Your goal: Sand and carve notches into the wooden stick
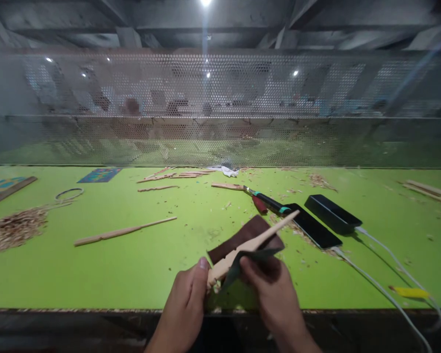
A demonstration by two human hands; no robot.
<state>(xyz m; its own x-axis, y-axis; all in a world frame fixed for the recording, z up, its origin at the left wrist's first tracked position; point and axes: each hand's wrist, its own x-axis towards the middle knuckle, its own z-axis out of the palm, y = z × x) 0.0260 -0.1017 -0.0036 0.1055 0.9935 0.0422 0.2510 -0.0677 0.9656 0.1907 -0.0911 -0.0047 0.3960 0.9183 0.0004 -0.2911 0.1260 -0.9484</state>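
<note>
Left hand (pixel 189 294) gripping the lower end of the carved wooden stick (pixel 238 252), right hand (pixel 274 289) pinching dark sandpaper (pixel 248 262) against its middle, both working above the green bench (pixel 132 274).

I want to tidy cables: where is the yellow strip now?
In the head view, the yellow strip lies front-right on the green table, by a white cable.

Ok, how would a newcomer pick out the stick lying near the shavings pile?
On the green table, look between the big shavings pile and the left hand. The loose stick there is pale, thick at one end and tapering at the other. It lies by itself, unlike the held stick and the thin sticks farther back.
</note>
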